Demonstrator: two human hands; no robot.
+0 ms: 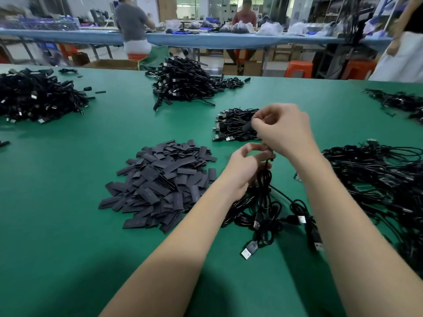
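On the green table, cable-sleeving work just right of centre.
At 9 o'clock from the work lies the heap of flat black sleeves. At 6 o'clock the bundle of black cables trails down, ending in USB plugs. The left hand grips that bundle, its fingers pinching one cable end upward. The right hand, at 12 o'clock above it, pinches a single black sleeve near the cable end.
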